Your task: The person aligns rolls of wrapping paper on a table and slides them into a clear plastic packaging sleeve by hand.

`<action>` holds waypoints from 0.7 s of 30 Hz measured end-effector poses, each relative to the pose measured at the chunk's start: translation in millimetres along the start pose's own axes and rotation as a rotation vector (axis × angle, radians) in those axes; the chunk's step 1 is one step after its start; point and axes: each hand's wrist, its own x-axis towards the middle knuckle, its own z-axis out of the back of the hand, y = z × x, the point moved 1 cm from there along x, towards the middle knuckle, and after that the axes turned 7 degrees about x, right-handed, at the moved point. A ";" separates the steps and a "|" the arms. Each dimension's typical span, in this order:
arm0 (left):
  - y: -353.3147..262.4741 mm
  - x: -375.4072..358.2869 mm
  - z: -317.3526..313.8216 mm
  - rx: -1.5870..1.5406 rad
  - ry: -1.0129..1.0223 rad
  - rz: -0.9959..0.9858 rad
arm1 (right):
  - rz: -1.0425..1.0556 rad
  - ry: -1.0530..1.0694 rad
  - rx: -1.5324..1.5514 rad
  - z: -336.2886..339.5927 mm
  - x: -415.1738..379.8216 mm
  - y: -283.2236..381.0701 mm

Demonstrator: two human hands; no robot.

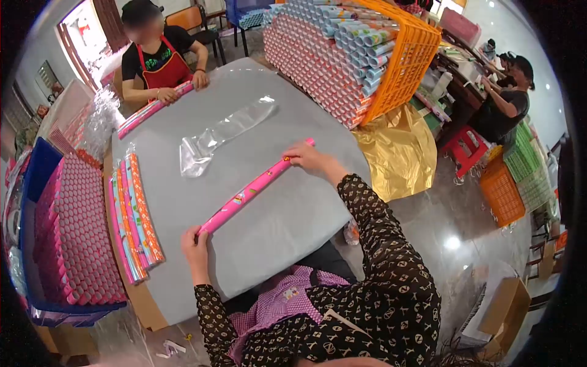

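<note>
Hands (310, 157) on pink roll (246, 195), near end covered

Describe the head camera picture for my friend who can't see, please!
Two bare hands, the left and the right, hold a long pink patterned roll near its ends at a gray table. Clear plastic and more colorful rolls lie there, and a person in a red apron works across it.

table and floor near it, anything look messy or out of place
Mild clutter only. Loose scraps lie on the floor by the table's near left corner, like dropped litter. A clear plastic sleeve lies wrinkled and slantwise on the tabletop, apart from the neat row of rolls. I see nothing spilled.
</note>
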 end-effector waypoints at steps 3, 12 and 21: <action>-1.1 -1.6 1.2 0.006 -0.027 -0.026 | -0.012 0.095 0.011 1.2 3.4 -6.4; -4.2 -0.1 -1.3 -0.055 -0.027 0.036 | 0.073 -0.173 -0.234 -18.2 -14.6 8.7; -0.1 -0.5 0.4 0.031 -0.009 0.004 | 0.024 -0.140 -0.397 -15.3 -14.0 23.9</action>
